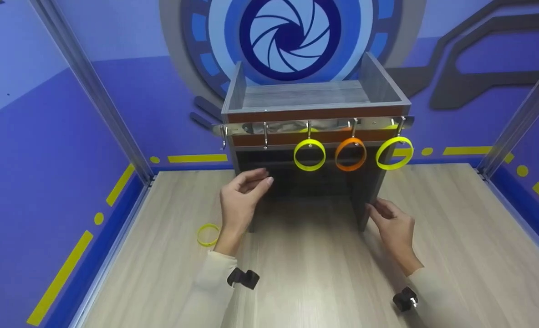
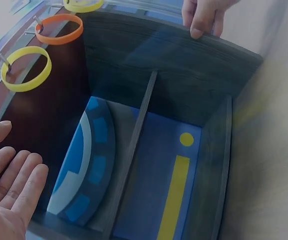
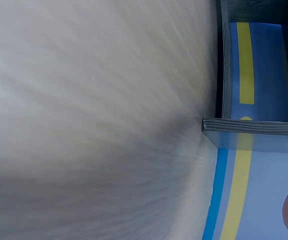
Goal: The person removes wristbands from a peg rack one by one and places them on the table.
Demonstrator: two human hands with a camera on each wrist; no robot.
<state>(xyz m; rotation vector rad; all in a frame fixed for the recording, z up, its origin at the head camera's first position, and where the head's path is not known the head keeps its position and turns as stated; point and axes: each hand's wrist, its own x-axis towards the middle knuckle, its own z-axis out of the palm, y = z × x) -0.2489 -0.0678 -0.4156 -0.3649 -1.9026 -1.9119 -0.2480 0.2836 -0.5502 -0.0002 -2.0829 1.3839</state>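
A small grey wooden shelf (image 1: 297, 98) stands on the table, with a metal hook rail (image 1: 333, 124) along its front. From the rail's hooks hang a yellow ring (image 1: 296, 155), an orange ring (image 1: 338, 155) and another yellow ring (image 1: 378, 157); the two leftmost hooks carry nothing. My left hand (image 1: 240, 200) is in front of the shelf's left side, below the bare hooks, holding nothing; its fingers look extended in the left wrist view. With thumb and fingers, my right hand (image 1: 394, 228) pinches the front edge of the shelf's right side panel (image 1: 366, 209).
On the table left of my left forearm lies one more yellow ring (image 1: 198, 234). Blue panels (image 1: 128, 100) with metal corner posts (image 1: 92, 82) enclose the wooden table (image 1: 306, 282) at the back and sides. Inside, the shelf has a divider (image 2: 134, 150).
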